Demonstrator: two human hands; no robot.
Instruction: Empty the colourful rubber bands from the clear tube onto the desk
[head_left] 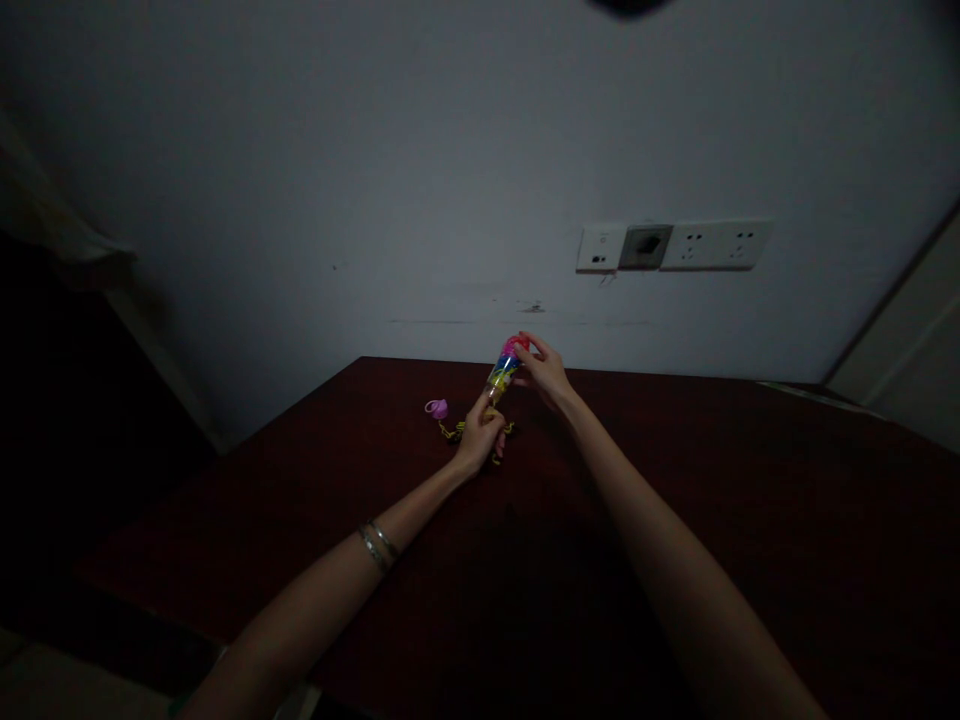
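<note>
A clear tube (504, 371) with bands of pink, red, blue and yellow pieces inside is held tilted above the dark red table (637, 450). My left hand (480, 436) is wrapped round its lower end. At the upper end, my right hand (545, 371) has its thumb and fingers on the tube's red and pink part. Yellow chain-like pieces (452, 432) lie beside and under my left hand. Left of them on the table is a small purple cap with a ring (437, 408).
Behind the table's back edge rises a grey wall with a row of sockets (716, 246) and a switch plate (601, 248). A thin pale strip (821, 399) lies along the back right edge.
</note>
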